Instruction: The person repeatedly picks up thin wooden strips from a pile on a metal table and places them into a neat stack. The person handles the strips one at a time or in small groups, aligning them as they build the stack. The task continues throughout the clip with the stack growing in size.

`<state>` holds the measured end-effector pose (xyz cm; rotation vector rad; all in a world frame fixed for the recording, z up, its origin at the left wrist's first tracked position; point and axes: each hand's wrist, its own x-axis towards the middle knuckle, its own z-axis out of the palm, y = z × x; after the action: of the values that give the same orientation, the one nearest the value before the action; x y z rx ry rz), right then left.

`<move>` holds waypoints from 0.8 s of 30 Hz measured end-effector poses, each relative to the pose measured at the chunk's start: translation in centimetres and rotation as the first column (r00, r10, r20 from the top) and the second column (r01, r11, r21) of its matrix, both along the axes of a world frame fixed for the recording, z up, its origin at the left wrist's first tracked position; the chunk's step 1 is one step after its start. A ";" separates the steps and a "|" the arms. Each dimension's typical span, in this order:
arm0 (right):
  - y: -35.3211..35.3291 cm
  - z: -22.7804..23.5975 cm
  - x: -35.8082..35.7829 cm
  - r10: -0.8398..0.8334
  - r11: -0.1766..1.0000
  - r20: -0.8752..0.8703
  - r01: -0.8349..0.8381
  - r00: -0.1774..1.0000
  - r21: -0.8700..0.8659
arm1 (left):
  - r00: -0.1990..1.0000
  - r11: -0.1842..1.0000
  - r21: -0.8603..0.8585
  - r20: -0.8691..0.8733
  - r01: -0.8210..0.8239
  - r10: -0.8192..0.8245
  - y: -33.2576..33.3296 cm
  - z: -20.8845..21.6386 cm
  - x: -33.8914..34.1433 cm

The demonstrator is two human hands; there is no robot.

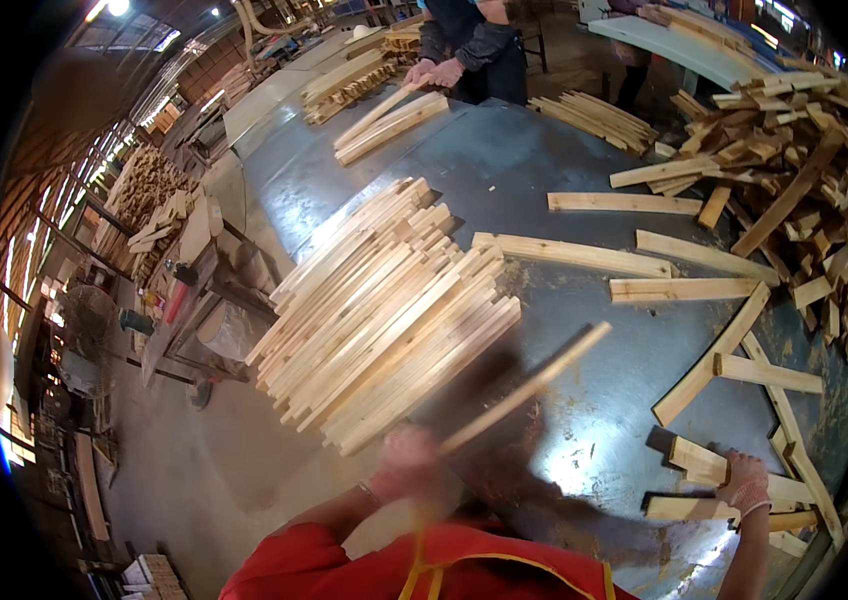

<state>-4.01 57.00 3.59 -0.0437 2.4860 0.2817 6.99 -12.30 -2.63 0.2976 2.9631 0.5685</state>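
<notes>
My left hand (407,465), in a pale pinkish glove and blurred by motion, is closed on one end of a thin wooden strip (534,385). That strip points away to the right above the dark metal table (584,350). To its left lies a broad stack of pale wooden strips (384,310), side by side. At the lower right my right hand (746,482), gloved too, is closed round a short wooden piece (696,458). Beneath and beside that hand lie more loose boards (684,508). Its fingertips are partly hidden by the wood.
A large jumbled pile of wood offcuts (814,180) rises at the right. Several loose boards (574,256) lie between it and the stack. Across the table another person's gloved hands (434,74) hold a strip beside a small stack (392,128). Concrete floor (194,480) lies left.
</notes>
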 end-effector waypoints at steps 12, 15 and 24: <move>-24.4 4.6 -5.1 -0.749 0.007 0.184 0.286 0.636 -0.958 | 0.997 0.995 0.082 -0.056 0.065 -0.060 0.3 5.1 -4.2; -34.3 -1.9 -5.3 -0.760 -0.007 0.102 0.149 0.642 -0.989 | 0.986 0.975 0.160 -0.078 0.157 -0.146 4.7 6.2 -5.3; -36.2 2.3 0.5 -0.605 0.232 0.277 0.498 0.747 -0.836 | 0.998 0.935 -0.353 -0.032 0.039 -0.054 0.8 1.5 -8.4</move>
<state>-3.50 20.83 5.87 0.4536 2.2485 -1.3979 -1.43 -11.46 -1.15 0.3443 3.0098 0.0187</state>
